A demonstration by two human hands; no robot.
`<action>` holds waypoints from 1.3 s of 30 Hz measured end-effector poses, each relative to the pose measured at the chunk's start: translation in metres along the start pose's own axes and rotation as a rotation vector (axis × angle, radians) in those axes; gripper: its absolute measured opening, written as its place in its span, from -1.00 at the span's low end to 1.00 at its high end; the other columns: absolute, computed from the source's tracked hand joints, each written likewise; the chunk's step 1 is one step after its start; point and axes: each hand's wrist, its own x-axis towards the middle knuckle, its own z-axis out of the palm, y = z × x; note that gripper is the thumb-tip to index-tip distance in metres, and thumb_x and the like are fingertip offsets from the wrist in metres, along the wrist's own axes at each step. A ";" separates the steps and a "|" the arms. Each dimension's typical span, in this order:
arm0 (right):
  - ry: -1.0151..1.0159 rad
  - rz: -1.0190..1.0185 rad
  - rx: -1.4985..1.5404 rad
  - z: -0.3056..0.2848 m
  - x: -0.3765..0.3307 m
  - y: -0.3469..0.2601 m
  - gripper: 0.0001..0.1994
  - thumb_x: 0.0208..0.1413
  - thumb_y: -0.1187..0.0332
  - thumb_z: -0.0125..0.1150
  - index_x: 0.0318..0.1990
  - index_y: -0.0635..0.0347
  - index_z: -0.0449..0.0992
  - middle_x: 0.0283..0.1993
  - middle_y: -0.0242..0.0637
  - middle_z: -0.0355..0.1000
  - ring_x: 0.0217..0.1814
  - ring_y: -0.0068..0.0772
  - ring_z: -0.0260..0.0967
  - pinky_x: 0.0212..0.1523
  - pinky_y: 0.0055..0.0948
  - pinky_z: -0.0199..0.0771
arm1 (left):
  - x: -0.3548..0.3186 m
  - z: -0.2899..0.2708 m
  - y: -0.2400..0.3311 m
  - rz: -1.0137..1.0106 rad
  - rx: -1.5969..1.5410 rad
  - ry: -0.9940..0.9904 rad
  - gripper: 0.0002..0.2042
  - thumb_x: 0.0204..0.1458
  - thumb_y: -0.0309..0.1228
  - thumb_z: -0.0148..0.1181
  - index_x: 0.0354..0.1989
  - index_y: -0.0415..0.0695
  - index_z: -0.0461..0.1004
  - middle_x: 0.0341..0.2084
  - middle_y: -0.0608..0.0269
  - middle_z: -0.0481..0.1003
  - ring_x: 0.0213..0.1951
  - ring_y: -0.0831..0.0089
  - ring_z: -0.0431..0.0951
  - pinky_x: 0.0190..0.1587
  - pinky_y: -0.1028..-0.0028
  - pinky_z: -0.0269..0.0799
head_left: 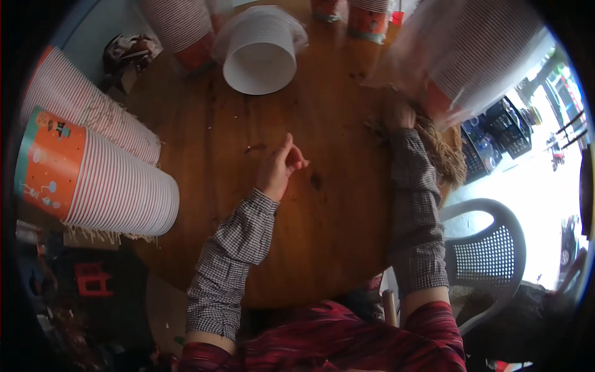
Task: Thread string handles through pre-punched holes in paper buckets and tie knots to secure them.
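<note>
Landmark: a round wooden table [322,235], seen from above; every place below is given relative to it.
Person: sits at the table's near edge, in a dark red garment, with checked sleeves reaching onto the tabletop.
Left hand [280,166]: rests near the table's middle, holding nothing — fingers loosely curled, one finger pointing toward the far edge.
Right hand [398,113]: lies toward the table's right side, farther in than the left hand, closed on the lower edge of a plastic-wrapped cup stack [471,53]; the grip itself is blurred.
Plastic-wrapped cup stack: a tall sleeve of striped paper cups in clear plastic, tilted over the table's far right edge, blurred.
Frayed fibres [443,152]: a tan, stringy tuft on the table's right edge, just beside the right wrist.
Orange cup stack [99,177]: a long sleeve of nested paper cups, lying on its side off the table's left edge — orange printed base outward.
Second striped stack [93,111]: lies just beyond the orange one, at the table's left edge.
White cup stack [260,53]: lies at the table's far edge, open mouth facing the person, loose plastic around it.
Plastic chair [489,248]: grey, perforated seat, stands off the table's right side.
</note>
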 end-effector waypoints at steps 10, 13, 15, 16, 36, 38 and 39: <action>-0.264 -0.216 0.705 -0.059 -0.057 -0.175 -0.94 0.12 0.44 0.03 -0.28 0.21 0.38 -0.36 -0.11 0.43 -0.26 -0.07 0.44 -0.31 -0.27 0.40 | -0.007 -0.010 0.010 0.144 0.203 0.243 -0.57 0.14 -0.01 0.06 -0.36 -0.22 0.49 -0.54 0.36 0.45 -0.47 0.52 0.46 -0.34 0.52 0.38; -0.275 -0.351 0.639 -0.062 -0.069 -0.187 -0.91 0.10 0.42 0.04 -0.27 0.21 0.36 -0.32 -0.11 0.41 -0.22 -0.02 0.41 -0.27 -0.21 0.40 | 0.007 -0.017 0.009 0.296 0.523 0.180 -0.51 0.13 0.02 0.06 -0.30 -0.29 0.48 -0.49 0.25 0.50 -0.45 0.43 0.50 -0.35 0.47 0.40; -0.332 -0.404 0.588 -0.068 -0.077 -0.199 -0.85 0.07 0.37 0.07 -0.26 0.23 0.33 -0.29 -0.10 0.40 -0.18 0.03 0.39 -0.22 -0.18 0.40 | 0.007 -0.020 0.014 0.395 0.854 0.166 -0.57 0.18 -0.08 0.02 -0.26 -0.32 0.47 -0.47 0.12 0.53 -0.42 0.35 0.53 -0.34 0.41 0.40; -0.331 -0.392 0.581 -0.065 -0.079 -0.201 -0.85 0.07 0.37 0.07 -0.26 0.23 0.33 -0.29 -0.10 0.40 -0.18 0.03 0.39 -0.22 -0.18 0.40 | 0.011 -0.023 0.011 0.391 0.852 0.153 -0.57 0.18 -0.08 0.02 -0.26 -0.32 0.47 -0.47 0.12 0.53 -0.42 0.35 0.53 -0.34 0.41 0.40; 0.041 -0.080 0.170 -0.063 -0.035 -0.085 -0.73 0.17 0.23 -0.02 -0.09 0.13 0.48 -0.12 -0.03 0.46 -0.06 0.03 0.39 -0.10 -0.13 0.38 | 0.009 -0.089 0.050 0.419 0.426 0.422 -0.69 0.23 -0.18 -0.03 -0.49 -0.11 0.38 -0.70 0.44 0.26 -0.68 0.69 0.20 -0.61 0.62 0.15; 0.142 -0.273 0.473 -0.062 -0.045 -0.128 -0.78 0.12 0.38 0.02 -0.09 0.13 0.48 -0.17 -0.09 0.46 -0.10 -0.10 0.43 -0.22 -0.20 0.45 | 0.002 -0.075 0.045 0.295 0.588 0.187 -0.69 0.21 -0.18 0.01 -0.44 -0.15 0.46 -0.66 0.41 0.37 -0.59 0.68 0.35 -0.59 0.63 0.25; 0.131 -0.332 0.692 -0.056 -0.055 -0.152 -0.77 0.09 0.47 0.04 -0.09 0.15 0.48 -0.19 -0.14 0.47 -0.10 -0.18 0.45 -0.26 -0.26 0.46 | 0.000 -0.061 0.042 0.330 0.662 0.097 -0.70 0.21 -0.19 0.01 -0.42 -0.18 0.46 -0.64 0.38 0.41 -0.56 0.66 0.39 -0.55 0.60 0.29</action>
